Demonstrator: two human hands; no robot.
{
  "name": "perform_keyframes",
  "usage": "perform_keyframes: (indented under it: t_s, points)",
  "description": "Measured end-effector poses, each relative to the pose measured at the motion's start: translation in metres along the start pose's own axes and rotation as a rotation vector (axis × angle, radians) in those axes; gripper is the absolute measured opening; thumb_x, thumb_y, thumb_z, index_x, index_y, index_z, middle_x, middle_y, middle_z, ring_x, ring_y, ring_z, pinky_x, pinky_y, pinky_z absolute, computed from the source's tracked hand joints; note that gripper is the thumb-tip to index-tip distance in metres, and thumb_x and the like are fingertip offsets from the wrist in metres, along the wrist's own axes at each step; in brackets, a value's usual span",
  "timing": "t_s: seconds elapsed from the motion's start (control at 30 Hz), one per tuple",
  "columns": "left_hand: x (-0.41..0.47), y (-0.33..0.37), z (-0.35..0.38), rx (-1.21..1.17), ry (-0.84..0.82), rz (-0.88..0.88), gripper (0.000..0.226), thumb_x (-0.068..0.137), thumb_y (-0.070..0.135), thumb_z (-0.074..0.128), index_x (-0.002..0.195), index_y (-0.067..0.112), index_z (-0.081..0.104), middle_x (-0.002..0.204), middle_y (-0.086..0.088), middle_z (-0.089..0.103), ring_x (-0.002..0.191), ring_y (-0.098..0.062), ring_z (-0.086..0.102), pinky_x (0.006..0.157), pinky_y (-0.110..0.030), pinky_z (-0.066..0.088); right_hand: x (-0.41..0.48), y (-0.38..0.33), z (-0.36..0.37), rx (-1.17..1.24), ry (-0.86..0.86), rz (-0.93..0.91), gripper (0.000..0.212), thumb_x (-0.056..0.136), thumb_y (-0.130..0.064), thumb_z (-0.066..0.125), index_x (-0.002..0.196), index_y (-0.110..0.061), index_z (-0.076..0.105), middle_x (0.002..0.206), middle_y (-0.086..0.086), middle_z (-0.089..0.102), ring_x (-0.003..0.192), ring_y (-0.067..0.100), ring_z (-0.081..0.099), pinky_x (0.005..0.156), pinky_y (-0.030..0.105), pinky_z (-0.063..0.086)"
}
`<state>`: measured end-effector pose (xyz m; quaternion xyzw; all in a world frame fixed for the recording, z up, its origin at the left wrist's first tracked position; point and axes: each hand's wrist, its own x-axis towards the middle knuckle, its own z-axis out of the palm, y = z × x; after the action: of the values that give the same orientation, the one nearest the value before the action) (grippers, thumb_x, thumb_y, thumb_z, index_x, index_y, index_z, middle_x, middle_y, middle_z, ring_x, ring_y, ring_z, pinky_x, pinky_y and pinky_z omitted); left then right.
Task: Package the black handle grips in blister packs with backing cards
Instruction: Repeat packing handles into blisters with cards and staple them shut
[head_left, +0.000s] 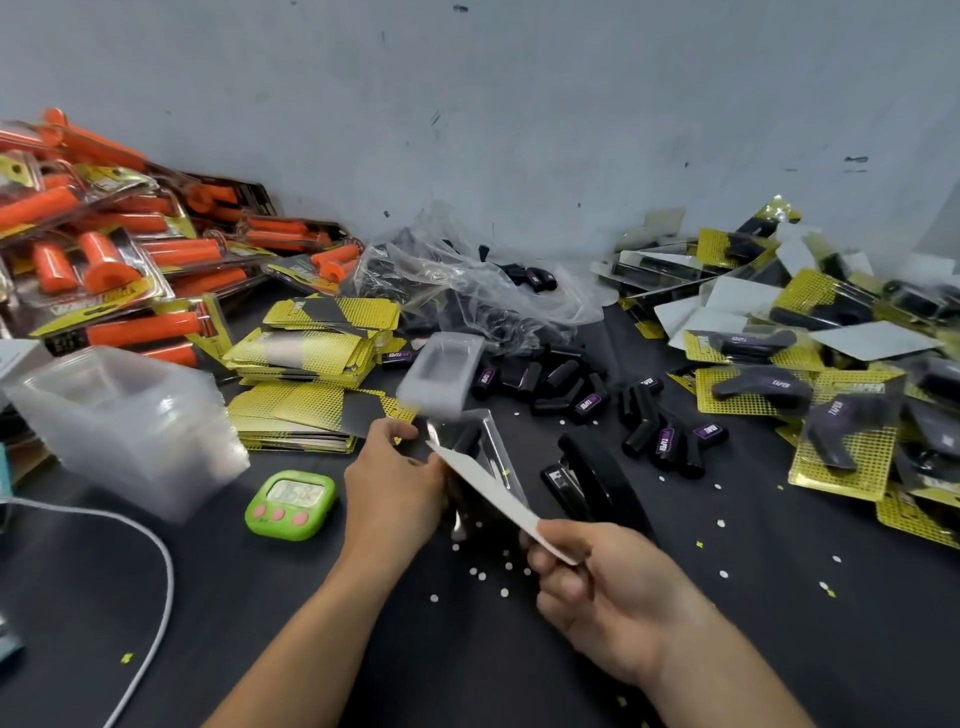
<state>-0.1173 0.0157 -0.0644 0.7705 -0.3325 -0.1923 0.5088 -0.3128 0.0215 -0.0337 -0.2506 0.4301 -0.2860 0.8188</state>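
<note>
**TAPER on the grips**

Purple labels on the loose black grips (590, 403) carry the word TAPER in white, lying at various angles. The same word shows on a packed grip (779, 383) at the right. The green timer (291, 504) shows digits too blurred to read, and the lettering on the orange packs (98, 306) is also too blurred.

Timer (291, 505) digits blurred; blister stack (130, 421) smeared; cable (165, 566) cut off below.

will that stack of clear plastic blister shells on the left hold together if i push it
Probably not: the stack of clear plastic blister shells lies tilted and loosely nested, so it may fan apart. The thin plastic looks light, so it would likely slide.
</note>
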Motion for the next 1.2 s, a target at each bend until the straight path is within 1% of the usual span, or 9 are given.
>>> perform_keyframes:
  t_s: [0.23,0.4,0.5,0.63,0.83,0.97,1.07,1.13,1.2]
  points:
    - [0.002,0.000,0.000,-0.053,-0.039,-0.017,0.030,0.083,0.018,0.071,0.099,0.036,0.053,0.063,0.011,0.072,0.048,-0.011,0.067,0.049,-0.024,0.048,0.010,0.013,0.006,-0.052,0.178,-0.155,0.021,0.103,0.004,0.045,0.098,0.009,0.064,0.054,0.016,0.061,0.036,0.014,0.047,0.034,0.019,0.035]
    - [0.002,-0.001,0.001,-0.188,-0.069,-0.078,0.049,0.083,0.010,0.072,0.125,0.027,0.055,0.069,0.000,0.075,0.052,-0.018,0.071,0.052,-0.027,0.052,0.013,0.015,0.008,-0.239,0.282,-0.293,0.029,0.101,0.005,0.039,0.097,0.001,0.068,0.057,0.013,0.067,0.042,0.018,0.059,0.037,0.024,0.042]
    - [0.006,0.001,-0.001,-0.423,-0.108,-0.202,0.064,0.084,-0.001,0.069,0.143,0.016,0.048,0.077,-0.016,0.077,0.058,-0.026,0.073,0.053,-0.028,0.054,0.014,0.017,0.006,-0.346,0.324,-0.383,0.033,0.095,0.008,0.037,0.093,-0.002,0.069,0.065,0.015,0.073,0.050,0.023,0.066,0.043,0.029,0.049]
    - [0.006,0.004,-0.006,-0.494,-0.152,-0.237,0.064,0.085,-0.004,0.065,0.146,0.009,0.049,0.066,-0.012,0.074,0.053,-0.023,0.069,0.051,-0.025,0.053,0.020,0.019,0.001,-0.548,0.372,-0.472,0.032,0.091,0.001,0.048,0.090,-0.013,0.077,0.078,0.006,0.078,0.073,0.030,0.075,0.066,0.045,0.061]
    - [-0.003,0.004,-0.003,-0.192,-0.110,-0.055,0.055,0.081,0.007,0.070,0.135,0.020,0.064,0.063,-0.002,0.074,0.052,-0.016,0.069,0.052,-0.026,0.056,0.019,0.009,-0.005,-0.580,0.092,-0.379,0.042,0.086,0.011,0.059,0.114,-0.018,0.070,0.091,0.007,0.080,0.081,0.028,0.078,0.065,0.037,0.062]
    - [-0.010,0.007,-0.002,0.043,-0.090,0.103,0.052,0.081,0.017,0.072,0.131,0.027,0.069,0.060,0.009,0.072,0.060,-0.008,0.070,0.075,-0.032,0.062,0.025,0.002,-0.011,-0.676,0.049,-0.343,0.026,0.091,0.002,0.065,0.113,-0.011,0.069,0.094,0.009,0.080,0.085,0.029,0.078,0.071,0.039,0.063]
    - [-0.018,0.010,0.002,0.154,-0.059,0.234,0.052,0.084,0.018,0.070,0.135,0.026,0.068,0.074,0.007,0.076,0.067,-0.004,0.067,0.068,-0.014,0.051,0.027,0.000,-0.011,-0.750,0.013,-0.326,0.021,0.093,0.000,0.060,0.107,-0.009,0.073,0.094,0.009,0.080,0.085,0.029,0.078,0.079,0.047,0.064]
    - [-0.023,0.013,0.003,0.257,-0.015,0.327,0.054,0.087,0.017,0.069,0.140,0.022,0.063,0.095,0.000,0.079,0.087,-0.014,0.070,0.074,-0.012,0.043,0.028,0.002,-0.011,-0.776,0.072,-0.359,0.021,0.092,-0.003,0.058,0.098,-0.011,0.076,0.089,0.008,0.080,0.081,0.028,0.078,0.079,0.052,0.064]
    - [-0.027,0.013,0.005,0.366,0.007,0.454,0.055,0.090,0.016,0.066,0.145,0.019,0.058,0.102,-0.007,0.078,0.099,-0.027,0.069,0.086,-0.027,0.049,0.030,0.004,-0.010,-0.792,0.122,-0.385,0.021,0.090,-0.005,0.058,0.093,-0.011,0.077,0.085,0.006,0.080,0.078,0.027,0.078,0.076,0.054,0.064]
